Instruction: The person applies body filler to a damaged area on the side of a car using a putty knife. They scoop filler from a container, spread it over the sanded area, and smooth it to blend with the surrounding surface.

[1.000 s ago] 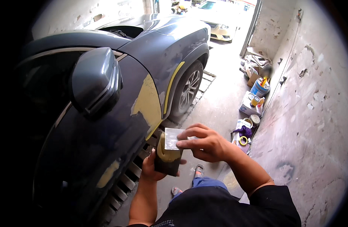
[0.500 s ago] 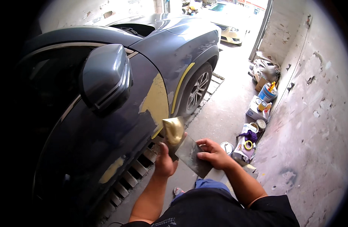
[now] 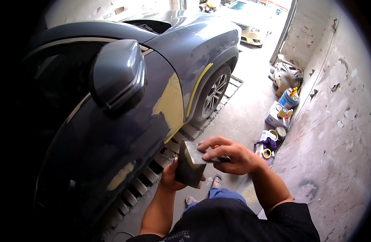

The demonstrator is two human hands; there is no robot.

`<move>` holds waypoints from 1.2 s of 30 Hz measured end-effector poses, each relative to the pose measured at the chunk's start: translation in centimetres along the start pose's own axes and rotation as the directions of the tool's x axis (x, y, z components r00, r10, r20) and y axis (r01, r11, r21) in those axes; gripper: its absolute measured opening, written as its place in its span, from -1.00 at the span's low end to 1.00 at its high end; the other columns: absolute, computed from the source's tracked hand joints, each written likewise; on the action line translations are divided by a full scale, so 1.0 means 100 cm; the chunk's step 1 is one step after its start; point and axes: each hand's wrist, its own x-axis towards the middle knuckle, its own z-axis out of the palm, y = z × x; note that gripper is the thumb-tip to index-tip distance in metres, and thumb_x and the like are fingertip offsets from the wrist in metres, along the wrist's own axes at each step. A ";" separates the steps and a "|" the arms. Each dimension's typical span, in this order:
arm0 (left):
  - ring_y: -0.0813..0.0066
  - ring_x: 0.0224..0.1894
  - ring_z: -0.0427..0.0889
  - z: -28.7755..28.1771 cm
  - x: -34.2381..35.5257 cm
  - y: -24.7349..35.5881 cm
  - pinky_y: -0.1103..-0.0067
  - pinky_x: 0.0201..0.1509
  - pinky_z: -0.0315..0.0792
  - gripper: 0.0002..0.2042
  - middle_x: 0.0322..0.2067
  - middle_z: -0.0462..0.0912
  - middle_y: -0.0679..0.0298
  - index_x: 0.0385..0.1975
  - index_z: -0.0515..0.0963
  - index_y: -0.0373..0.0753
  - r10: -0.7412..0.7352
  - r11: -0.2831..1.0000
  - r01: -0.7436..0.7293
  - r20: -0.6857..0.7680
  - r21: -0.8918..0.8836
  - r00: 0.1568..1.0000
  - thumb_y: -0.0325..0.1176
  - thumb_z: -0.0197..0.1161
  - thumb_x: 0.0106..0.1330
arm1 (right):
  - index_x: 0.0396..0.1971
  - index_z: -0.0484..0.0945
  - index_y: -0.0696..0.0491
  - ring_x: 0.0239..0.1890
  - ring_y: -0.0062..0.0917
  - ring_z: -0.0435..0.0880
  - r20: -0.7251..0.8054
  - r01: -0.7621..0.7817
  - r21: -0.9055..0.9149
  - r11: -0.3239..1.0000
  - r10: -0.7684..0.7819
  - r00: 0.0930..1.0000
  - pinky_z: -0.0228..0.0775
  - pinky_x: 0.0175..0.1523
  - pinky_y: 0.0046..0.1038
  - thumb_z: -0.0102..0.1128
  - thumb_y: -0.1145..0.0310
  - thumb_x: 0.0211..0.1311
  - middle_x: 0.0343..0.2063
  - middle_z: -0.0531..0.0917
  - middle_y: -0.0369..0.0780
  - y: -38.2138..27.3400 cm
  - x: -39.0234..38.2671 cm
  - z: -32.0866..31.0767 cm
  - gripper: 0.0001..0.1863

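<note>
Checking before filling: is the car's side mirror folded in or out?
Out. The side mirror juts away from the dark door, housing standing clear of the window.

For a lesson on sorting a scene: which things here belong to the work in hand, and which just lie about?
In use:
left hand under dark board
right hand holding scraper
car door with yellow filler patch

Lying about:
cans by the wall
purple rag
yellow tape roll

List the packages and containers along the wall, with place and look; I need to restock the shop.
Round can: against the wall, blue and white with a yellow-orange top.
Box: on the floor just nearer than the can, flat, white and blue.
Small tin: beside the box, round, open-topped, metallic.
No screens or signs are visible.
</note>
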 end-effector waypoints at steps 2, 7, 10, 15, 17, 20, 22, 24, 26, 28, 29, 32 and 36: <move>-0.21 0.03 0.51 -0.004 0.000 -0.002 0.01 -0.12 0.53 -0.33 0.12 0.39 -0.09 0.31 0.12 -0.27 0.001 1.000 0.000 0.024 -0.030 1.000 0.07 0.01 0.36 | 0.01 0.56 0.03 0.10 -0.23 0.49 -0.018 -0.074 0.030 0.997 0.075 0.997 0.33 0.17 -0.33 0.14 0.71 -0.07 0.01 0.51 -0.09 0.011 -0.003 0.003 -0.46; -0.16 0.04 0.51 0.002 0.005 -0.005 0.05 -0.13 0.54 -0.34 0.12 0.41 -0.02 0.29 0.15 -0.26 0.064 0.997 -0.062 -0.040 0.035 0.997 0.10 -0.02 0.37 | -0.06 0.60 0.04 0.07 -0.25 0.50 0.019 -0.260 -0.321 0.911 0.280 0.960 0.36 0.15 -0.33 0.12 0.66 -0.08 -0.04 0.56 -0.13 0.045 -0.013 -0.010 -0.52; -0.05 0.09 0.50 0.001 0.010 -0.004 0.15 -0.05 0.51 -0.36 0.12 0.42 0.04 0.28 0.17 -0.25 0.226 0.953 -0.177 -0.187 0.245 0.956 0.12 -0.07 0.38 | -0.05 0.60 -0.02 0.04 -0.28 0.52 -0.242 -0.362 -0.378 0.852 0.286 0.927 0.41 0.10 -0.34 0.15 0.63 -0.05 -0.08 0.59 -0.13 0.050 -0.014 -0.007 -0.52; 0.36 0.05 0.50 -0.013 0.022 -0.008 0.38 0.05 0.46 -0.41 0.05 0.47 0.21 0.23 0.25 -0.25 0.585 0.546 -0.227 -0.173 0.806 0.792 0.12 -0.14 0.42 | 0.00 0.58 -0.03 -0.10 -0.19 0.56 -0.285 -0.213 -0.497 0.841 0.073 0.956 0.43 0.04 -0.31 0.16 0.61 -0.02 -0.14 0.60 -0.12 0.050 -0.007 0.066 -0.51; 0.43 0.01 0.49 -0.025 0.015 -0.007 0.45 0.07 0.43 -0.44 0.03 0.47 0.23 0.20 0.28 -0.26 0.607 0.398 -0.155 -0.133 0.904 0.783 0.10 -0.16 0.44 | -0.01 0.58 -0.03 -0.09 -0.18 0.56 -0.216 -0.271 -0.452 0.850 0.191 0.958 0.42 0.03 -0.28 0.13 0.61 -0.01 -0.14 0.61 -0.09 0.048 -0.022 0.059 -0.52; 0.47 -0.02 0.48 -0.035 0.005 -0.007 0.50 0.09 0.39 -0.45 0.02 0.46 0.24 0.18 0.31 -0.27 0.636 0.223 -0.035 -0.118 0.974 0.762 0.08 -0.17 0.46 | -0.02 0.58 -0.01 -0.08 -0.19 0.57 -0.330 -0.275 -0.393 0.878 0.144 0.933 0.42 0.03 -0.28 0.11 0.62 -0.01 -0.13 0.61 -0.07 0.035 0.001 0.035 -0.53; 0.48 -0.02 0.48 -0.041 0.006 -0.008 0.50 0.09 0.39 -0.45 0.03 0.45 0.24 0.18 0.31 -0.27 0.621 0.320 -0.061 -0.160 0.946 0.767 0.08 -0.16 0.45 | 0.00 0.57 0.01 -0.09 -0.20 0.57 -0.312 -0.256 -0.344 0.903 0.147 0.939 0.41 0.03 -0.29 0.10 0.64 -0.03 -0.14 0.62 -0.07 0.036 0.009 0.038 -0.50; 0.44 0.00 0.48 -0.044 0.008 -0.001 0.47 0.07 0.42 -0.45 0.00 0.49 0.23 0.17 0.32 -0.27 0.602 0.630 -0.225 -0.284 0.744 0.746 0.08 -0.14 0.44 | 0.01 0.56 0.02 -0.08 -0.19 0.57 -0.264 -0.250 -0.364 0.897 0.158 0.951 0.41 0.03 -0.30 0.10 0.65 -0.05 -0.13 0.62 -0.07 0.046 0.000 0.060 -0.48; 0.33 0.05 0.49 -0.025 0.010 0.007 0.35 0.01 0.47 -0.45 0.03 0.48 0.17 0.21 0.28 -0.24 0.571 0.658 -0.231 -0.274 0.717 0.774 0.07 -0.12 0.43 | -0.01 0.57 0.00 -0.08 -0.21 0.55 -0.242 -0.198 -0.441 0.875 0.096 0.966 0.41 0.03 -0.29 0.12 0.67 -0.11 -0.14 0.61 -0.11 0.033 -0.012 0.046 -0.45; 0.10 0.10 0.48 0.000 -0.002 0.017 0.20 -0.07 0.53 -0.42 0.13 0.40 0.09 0.28 0.19 -0.21 0.379 0.770 -0.154 -0.249 0.619 0.891 0.07 -0.10 0.42 | -0.05 0.59 -0.03 -0.05 -0.24 0.52 -0.263 -0.116 -0.478 0.871 -0.016 0.965 0.42 0.02 -0.31 0.15 0.66 -0.13 -0.17 0.60 -0.16 0.018 -0.008 0.026 -0.47; -0.03 0.12 0.45 0.018 -0.004 0.018 0.13 -0.10 0.55 -0.38 0.18 0.35 0.05 0.31 0.14 -0.21 0.231 0.875 -0.089 -0.248 0.476 0.941 0.09 -0.08 0.40 | -0.05 0.59 -0.04 -0.06 -0.25 0.51 -0.173 -0.021 -0.457 0.889 -0.065 0.983 0.43 0.02 -0.30 0.16 0.69 -0.22 -0.14 0.59 -0.19 0.007 0.000 0.013 -0.41; -0.33 0.19 0.31 0.021 -0.003 0.020 0.02 -0.15 0.55 -0.28 0.24 0.26 -0.02 0.36 0.04 -0.20 0.015 0.985 -0.005 -0.057 0.173 0.998 0.15 -0.05 0.35 | -0.06 0.60 -0.04 -0.06 -0.24 0.52 -0.082 0.074 -0.359 0.930 -0.111 0.990 0.42 0.04 -0.31 0.16 0.71 -0.26 -0.12 0.59 -0.21 0.005 0.015 0.005 -0.39; -0.32 0.21 0.30 0.025 0.003 0.016 0.01 -0.14 0.55 -0.30 0.25 0.25 -0.01 0.35 0.06 -0.20 -0.012 0.987 0.012 -0.002 0.163 1.000 0.15 -0.05 0.35 | -0.06 0.61 -0.02 -0.01 -0.27 0.52 -0.116 0.058 -0.299 0.953 -0.096 0.989 0.39 0.10 -0.32 0.13 0.75 -0.25 -0.09 0.58 -0.20 0.035 0.006 0.000 -0.39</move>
